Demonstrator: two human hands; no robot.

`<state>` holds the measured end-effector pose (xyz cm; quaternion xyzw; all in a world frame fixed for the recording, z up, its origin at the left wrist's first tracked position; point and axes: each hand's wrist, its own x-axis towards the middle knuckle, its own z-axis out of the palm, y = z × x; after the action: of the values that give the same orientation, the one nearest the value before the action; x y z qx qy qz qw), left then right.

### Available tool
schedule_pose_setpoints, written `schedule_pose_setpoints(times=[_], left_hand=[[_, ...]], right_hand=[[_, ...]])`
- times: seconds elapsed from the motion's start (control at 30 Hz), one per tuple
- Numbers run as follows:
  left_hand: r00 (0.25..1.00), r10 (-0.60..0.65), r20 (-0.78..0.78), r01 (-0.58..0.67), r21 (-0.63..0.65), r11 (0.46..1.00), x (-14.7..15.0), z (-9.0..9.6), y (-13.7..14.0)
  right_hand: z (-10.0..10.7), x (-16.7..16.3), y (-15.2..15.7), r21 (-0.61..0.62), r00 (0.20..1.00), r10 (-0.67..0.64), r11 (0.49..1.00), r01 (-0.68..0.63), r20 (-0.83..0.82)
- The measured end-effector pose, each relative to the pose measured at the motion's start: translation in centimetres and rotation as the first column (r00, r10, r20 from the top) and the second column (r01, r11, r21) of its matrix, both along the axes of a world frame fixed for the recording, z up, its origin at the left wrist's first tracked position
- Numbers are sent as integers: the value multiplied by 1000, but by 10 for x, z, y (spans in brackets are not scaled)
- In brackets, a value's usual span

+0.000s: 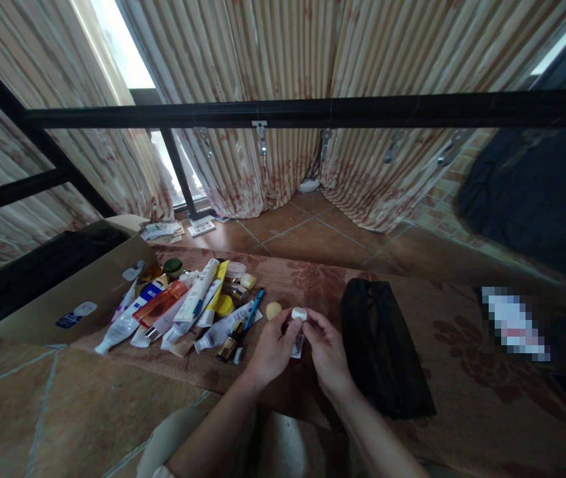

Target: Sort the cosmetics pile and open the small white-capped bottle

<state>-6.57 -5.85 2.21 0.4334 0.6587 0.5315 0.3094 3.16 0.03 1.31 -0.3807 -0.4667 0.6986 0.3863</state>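
Both my hands meet over a brown patterned mat [312,285]. My left hand [271,350] and my right hand [327,352] together hold a small tube or bottle with a white cap [299,314]; its body shows between my fingers. My right fingers pinch at the cap. A small round yellow lid [273,310] lies on the mat just left of my hands. A black fabric pouch [379,345] lies flat right of my right hand.
A heap of several cosmetic tubes and small jars [188,305] lies on the mat to the left, beside an open cardboard box [64,292]. A black metal rail [312,109] crosses in front of striped curtains. Dark bags sit at right. The floor is tiled.
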Motion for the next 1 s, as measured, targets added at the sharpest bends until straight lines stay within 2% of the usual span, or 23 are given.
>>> schedule_pose_setpoints(times=[0.27, 0.47, 0.57, 0.83, 1.0], left_hand=[[999, -17, 45, 18, -3, 1000, 0, 0, 0], [990, 8, 138, -11, 24, 1000, 0, 0, 1], [989, 46, 139, -48, 11, 999, 0, 2, 1], [990, 95, 100, -92, -36, 995, -2, 1, 0], [983, 143, 116, -133, -86, 987, -5, 0, -1]], right_hand=[[1, 1, 0, 21, 1000, 7, 1000, -7, 13], [12, -2, -2, -60, 998, 19, 998, -23, -56], [13, -3, -4, -51, 996, 41, 998, -45, -77], [5, -3, -5, 126, 993, 114, 986, -108, -41], [10, -3, -11, 250, 992, 116, 960, -124, 47]])
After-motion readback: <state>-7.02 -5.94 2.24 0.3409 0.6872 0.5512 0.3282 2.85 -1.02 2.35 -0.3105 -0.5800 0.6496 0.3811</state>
